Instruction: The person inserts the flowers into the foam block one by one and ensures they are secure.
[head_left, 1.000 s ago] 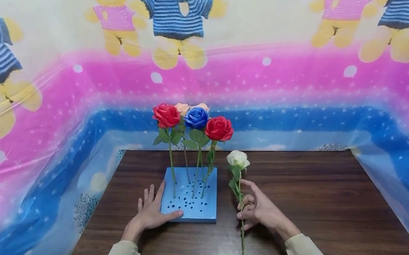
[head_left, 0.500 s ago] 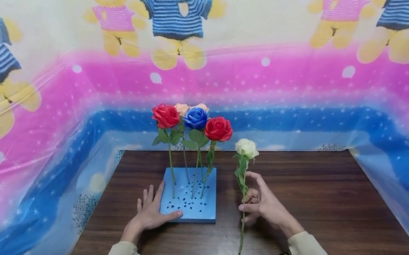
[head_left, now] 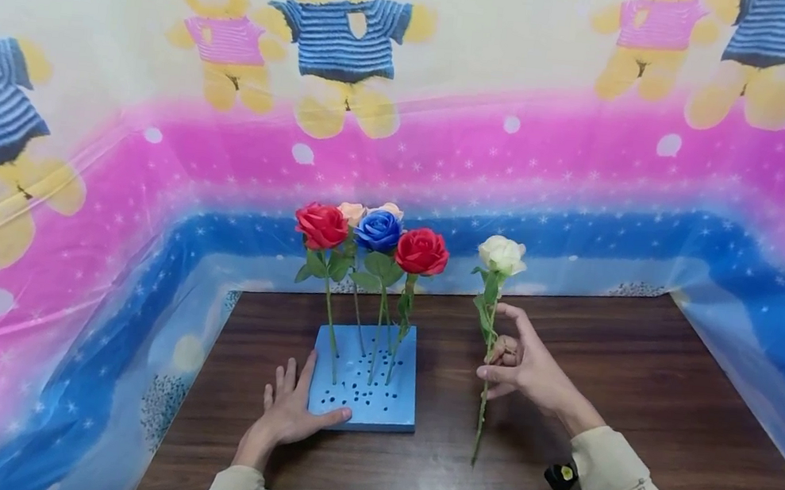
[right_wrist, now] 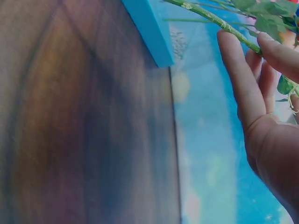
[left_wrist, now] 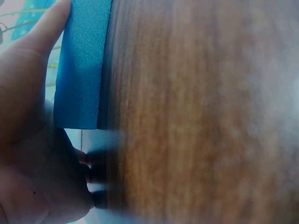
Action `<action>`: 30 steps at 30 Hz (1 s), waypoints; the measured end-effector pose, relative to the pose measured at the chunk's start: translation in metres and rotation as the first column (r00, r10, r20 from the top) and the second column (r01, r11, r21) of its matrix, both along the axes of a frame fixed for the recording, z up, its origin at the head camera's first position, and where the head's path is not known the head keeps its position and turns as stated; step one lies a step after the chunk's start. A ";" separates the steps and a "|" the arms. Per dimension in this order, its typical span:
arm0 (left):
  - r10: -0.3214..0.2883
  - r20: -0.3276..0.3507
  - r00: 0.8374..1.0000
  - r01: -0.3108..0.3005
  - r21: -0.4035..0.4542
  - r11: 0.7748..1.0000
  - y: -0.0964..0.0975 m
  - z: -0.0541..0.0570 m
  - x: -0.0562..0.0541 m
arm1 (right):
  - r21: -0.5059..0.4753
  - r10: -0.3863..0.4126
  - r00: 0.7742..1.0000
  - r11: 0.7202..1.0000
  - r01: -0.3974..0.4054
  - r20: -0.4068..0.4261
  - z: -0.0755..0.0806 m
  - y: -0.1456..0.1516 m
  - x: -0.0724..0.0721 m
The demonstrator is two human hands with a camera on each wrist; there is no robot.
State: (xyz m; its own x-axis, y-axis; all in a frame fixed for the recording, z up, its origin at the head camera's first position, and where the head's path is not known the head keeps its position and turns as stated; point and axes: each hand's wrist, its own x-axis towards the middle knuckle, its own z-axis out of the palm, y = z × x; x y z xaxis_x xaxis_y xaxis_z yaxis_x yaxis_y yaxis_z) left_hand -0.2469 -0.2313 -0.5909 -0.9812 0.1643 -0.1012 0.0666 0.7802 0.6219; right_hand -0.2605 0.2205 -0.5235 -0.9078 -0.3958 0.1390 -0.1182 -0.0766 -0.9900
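Observation:
In the head view my right hand (head_left: 526, 367) pinches the green stem of a white rose (head_left: 502, 255). The rose stands nearly upright over the table, its bare stem end (right_wrist: 196, 9) sticking out past the fingers in the right wrist view. My left hand (head_left: 289, 406) lies at the front left corner of a blue foam block (head_left: 400, 409). Its thumb rests on the block's top and its other fingers spread straight along the left side. Several roses stand in the holed block: a red rose (head_left: 321, 226) at left, a blue rose (head_left: 379, 230), another red rose (head_left: 423, 251), and pale peach ones behind.
A dark wood table (head_left: 608, 379) carries everything. Behind it hangs a cloth backdrop (head_left: 447, 139) with teddy bears and pink and blue bands. Many small holes dot the block's top. A small black device (head_left: 560, 477) sits at the right wrist.
My right hand has moved up and right, away from the block, carrying the white rose. The rose's stem has become more upright. My left hand stays in place on the block.

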 end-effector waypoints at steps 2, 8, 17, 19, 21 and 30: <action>-0.001 0.021 1.000 0.001 -0.015 1.000 -0.002 -0.005 -0.003 | -0.010 0.004 1.000 1.000 -0.004 -0.003 0.006 0.003 -0.001; -0.005 0.023 1.000 0.005 -0.004 1.000 -0.001 0.002 0.002 | -0.009 0.006 1.000 1.000 -0.006 -0.025 0.020 0.008 -0.003; -0.012 -0.038 0.999 0.013 0.024 1.000 -0.002 -0.004 0.004 | 0.027 -0.037 0.991 0.999 0.041 -0.129 0.031 0.008 -0.003; -0.007 -0.026 1.000 0.008 0.037 0.999 0.000 0.003 0.007 | 0.032 -0.046 0.989 0.998 0.051 -0.140 0.034 0.007 -0.003; -0.005 -0.027 1.000 0.006 0.038 0.999 0.001 0.006 0.009 | 0.032 -0.054 0.988 0.998 0.059 -0.144 0.037 0.006 -0.002; -0.008 -0.030 1.000 0.009 0.046 0.999 0.000 0.001 0.003 | 0.052 -0.054 0.983 0.997 0.065 -0.177 0.052 -0.001 0.000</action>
